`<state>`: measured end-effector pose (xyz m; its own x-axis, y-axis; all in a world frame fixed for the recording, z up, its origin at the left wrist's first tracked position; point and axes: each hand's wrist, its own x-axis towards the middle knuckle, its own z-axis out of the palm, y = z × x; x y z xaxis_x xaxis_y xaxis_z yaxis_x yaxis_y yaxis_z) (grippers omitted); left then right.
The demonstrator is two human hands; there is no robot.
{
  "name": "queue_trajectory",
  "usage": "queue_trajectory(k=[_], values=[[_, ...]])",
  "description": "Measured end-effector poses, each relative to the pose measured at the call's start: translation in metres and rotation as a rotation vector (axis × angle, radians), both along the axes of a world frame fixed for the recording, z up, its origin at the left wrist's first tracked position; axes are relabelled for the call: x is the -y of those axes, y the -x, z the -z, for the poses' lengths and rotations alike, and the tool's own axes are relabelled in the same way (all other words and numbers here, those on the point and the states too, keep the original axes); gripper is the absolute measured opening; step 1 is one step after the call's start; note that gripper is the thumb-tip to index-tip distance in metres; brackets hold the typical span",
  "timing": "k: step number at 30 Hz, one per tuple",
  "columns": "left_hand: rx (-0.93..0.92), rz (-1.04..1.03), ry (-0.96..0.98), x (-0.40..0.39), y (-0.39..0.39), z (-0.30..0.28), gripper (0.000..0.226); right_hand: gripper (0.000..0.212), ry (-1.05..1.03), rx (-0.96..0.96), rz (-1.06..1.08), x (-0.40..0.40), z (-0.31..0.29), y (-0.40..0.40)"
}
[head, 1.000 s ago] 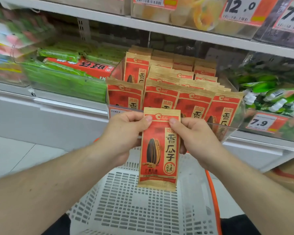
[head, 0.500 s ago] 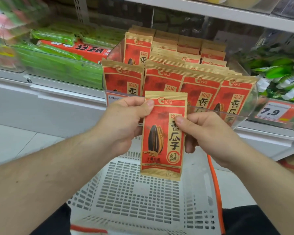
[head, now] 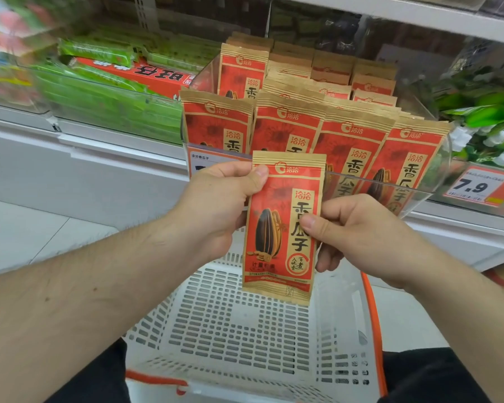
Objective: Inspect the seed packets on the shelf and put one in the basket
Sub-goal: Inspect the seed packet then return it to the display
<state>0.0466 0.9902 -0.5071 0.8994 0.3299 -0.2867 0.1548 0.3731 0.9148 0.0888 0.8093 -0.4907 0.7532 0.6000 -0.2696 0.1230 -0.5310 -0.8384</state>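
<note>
Head view: seed packet [head: 284,225], red and tan with a black sunflower seed printed on it, held upright in front of the shelf and directly above the white basket [head: 239,324], not touching it. Left hand [head: 216,207] pinches the packet's top-left corner, thumb on the front, fingers curled behind. Right hand [head: 358,231] pinches the right edge at mid-height, thumb on the front, other fingers curled behind and below. Behind the held packet: clear bin [head: 419,196] full of same-type packets on shelf [head: 358,141], standing upright in rows; the held packet covers the bin's lower front. Basket is slotted plastic with an orange handle [head: 371,321] along its right side; its far rim is hidden by the packet and hands. Left of the bin: green packs [head: 99,91], blurred, and a red box [head: 140,74] lying on them. Right: price tag [head: 477,186] reading 7.9, green and white packs [head: 489,120] above it. White shelf base [head: 85,170] and tiled floor [head: 18,228] at left.
</note>
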Motion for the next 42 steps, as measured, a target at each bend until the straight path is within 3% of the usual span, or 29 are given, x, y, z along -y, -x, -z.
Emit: queue_trajectory(k=[5,7,15,22,27,33,37,42], values=[[-0.009,-0.047,0.051,-0.002,-0.001,-0.001,0.001,0.041,0.064,-0.036,-0.084,0.000,-0.002,0.002],[-0.005,-0.056,0.063,-0.003,-0.002,-0.001,0.002,0.031,0.101,-0.011,-0.113,0.000,0.000,0.003],[-0.027,-0.077,0.094,-0.003,-0.003,0.001,0.025,0.024,0.109,-0.023,-0.166,0.003,-0.002,0.002],[-0.033,-0.097,0.122,-0.004,-0.004,0.002,0.017,0.039,0.065,-0.039,-0.227,0.006,-0.003,0.000],[-0.042,-0.114,0.132,-0.004,-0.004,0.002,0.012,0.067,0.078,-0.060,-0.262,0.006,0.000,0.000],[-0.091,-0.015,0.083,-0.004,-0.004,0.005,0.024,0.071,0.086,-0.038,-0.248,0.007,-0.004,0.003],[-0.125,0.078,-0.059,-0.005,-0.002,0.006,0.019,0.074,0.114,0.033,-0.241,0.004,-0.003,0.011],[-0.043,0.029,-0.150,0.008,0.002,0.008,0.014,0.073,0.142,0.135,-0.255,-0.001,0.002,0.021]])
